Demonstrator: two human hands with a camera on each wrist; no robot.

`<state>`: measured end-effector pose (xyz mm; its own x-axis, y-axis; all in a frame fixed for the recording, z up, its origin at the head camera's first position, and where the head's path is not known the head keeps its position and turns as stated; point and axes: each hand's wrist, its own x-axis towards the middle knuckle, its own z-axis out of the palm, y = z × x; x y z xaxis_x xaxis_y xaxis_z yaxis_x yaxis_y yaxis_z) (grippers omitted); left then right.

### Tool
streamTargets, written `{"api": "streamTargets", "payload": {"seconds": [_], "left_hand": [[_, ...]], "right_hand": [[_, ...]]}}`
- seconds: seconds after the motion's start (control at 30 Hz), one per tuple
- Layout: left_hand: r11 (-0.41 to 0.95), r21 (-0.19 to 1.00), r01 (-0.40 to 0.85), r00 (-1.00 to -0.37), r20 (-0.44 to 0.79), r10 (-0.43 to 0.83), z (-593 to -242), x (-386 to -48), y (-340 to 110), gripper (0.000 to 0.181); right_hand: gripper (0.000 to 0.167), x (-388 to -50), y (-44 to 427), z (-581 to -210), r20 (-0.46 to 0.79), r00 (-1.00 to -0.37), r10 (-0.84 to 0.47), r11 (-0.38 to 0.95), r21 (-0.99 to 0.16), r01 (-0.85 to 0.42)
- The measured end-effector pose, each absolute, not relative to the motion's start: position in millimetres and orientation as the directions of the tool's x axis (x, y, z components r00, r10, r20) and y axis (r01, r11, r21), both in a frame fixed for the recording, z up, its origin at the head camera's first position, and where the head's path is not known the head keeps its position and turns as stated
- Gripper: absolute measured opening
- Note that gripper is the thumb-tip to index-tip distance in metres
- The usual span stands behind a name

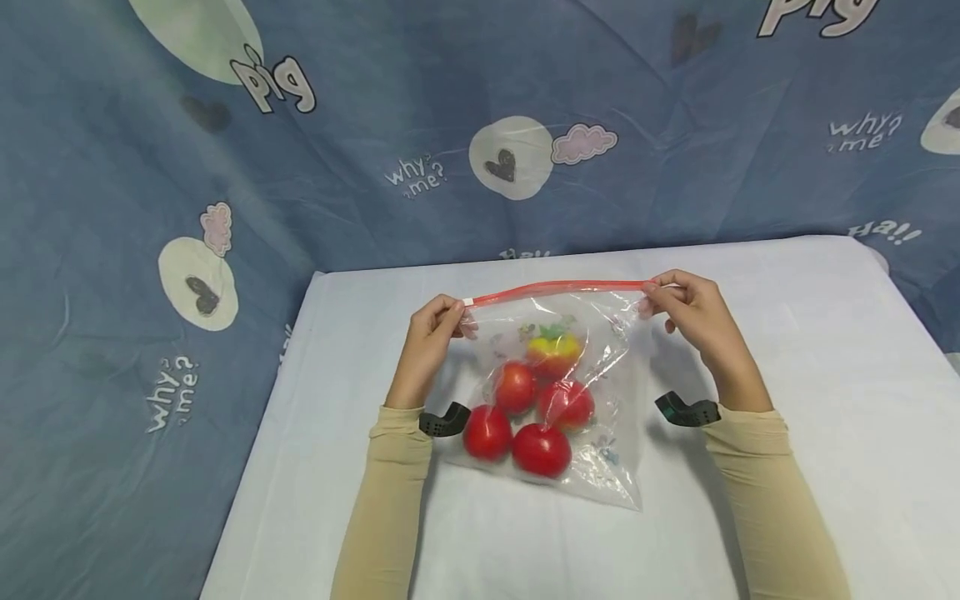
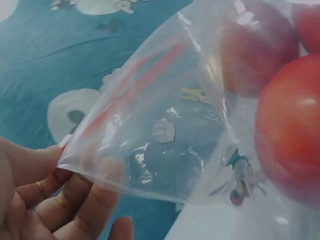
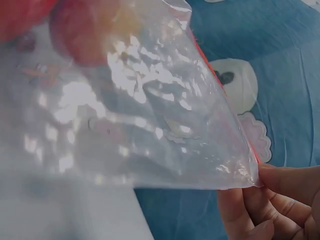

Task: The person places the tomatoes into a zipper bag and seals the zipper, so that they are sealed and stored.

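A clear zipper bag with a red zip strip spans the space between both hands. Inside it are several round red fruits that look like tomatoes, and one yellow-and-red fruit with a green top. My left hand pinches the bag's upper left corner, close to a white slider. At the upper right corner, my right hand pinches the end of the strip between thumb and fingers. Both wrist views show the corners held: left thumb and right thumb press on the plastic.
A white cloth-covered table lies under the bag. Behind it and along the left hangs a blue printed curtain. Black wrist devices sit at both sleeve cuffs.
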<state>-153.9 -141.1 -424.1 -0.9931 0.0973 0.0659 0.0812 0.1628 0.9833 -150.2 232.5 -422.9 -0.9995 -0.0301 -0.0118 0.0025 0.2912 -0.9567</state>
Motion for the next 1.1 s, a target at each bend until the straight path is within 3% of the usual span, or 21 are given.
{"api": "streamTargets", "payload": {"seconds": [0.27, 0.53, 1.1], "left_hand": [[0.103, 0.983, 0.152, -0.984, 0.161, -0.076, -420, -158, -142, 0.027], [0.018, 0.968, 0.249, -0.966, 0.250, -0.060, -426, -161, -129, 0.028], [0.008, 0.966, 0.258, -0.964, 0.258, -0.063, -426, -158, -125, 0.030]], "right_hand": [[0.027, -153, 221, -420, 0.019, -0.998, -0.057, 0.243, -0.970, -0.033], [0.022, -154, 223, -421, 0.029, -0.999, -0.018, 0.210, -0.977, -0.032], [0.025, -153, 224, -424, 0.029, -0.999, -0.028, 0.192, -0.981, -0.034]]}}
